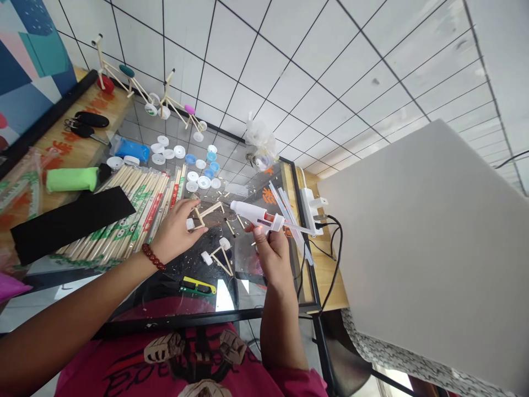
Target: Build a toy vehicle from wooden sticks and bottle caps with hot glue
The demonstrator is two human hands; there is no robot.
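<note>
Between the thumb and fingers of my left hand (176,231) is a small frame of wooden sticks (202,215), with a white bottle cap (190,224) at its near side. My right hand (270,251) is wrapped round a white glue gun (252,210), its nozzle pointing left at the stick frame, a short gap away. A clear glue stick (300,226) juts from the gun's back end. On the glass below lies another stick frame (223,262), triangular, with white caps on it. Short cut stick pieces (229,227) are scattered between my hands.
Wrapped chopsticks (132,204) and a black strip (74,223) lie at left. White and blue caps (200,164) spread behind. A yellow-green utility knife (198,285) is near the front edge. Glue sticks (285,209), a power strip (313,212) and cables are at right. Stick models (173,105) stand behind.
</note>
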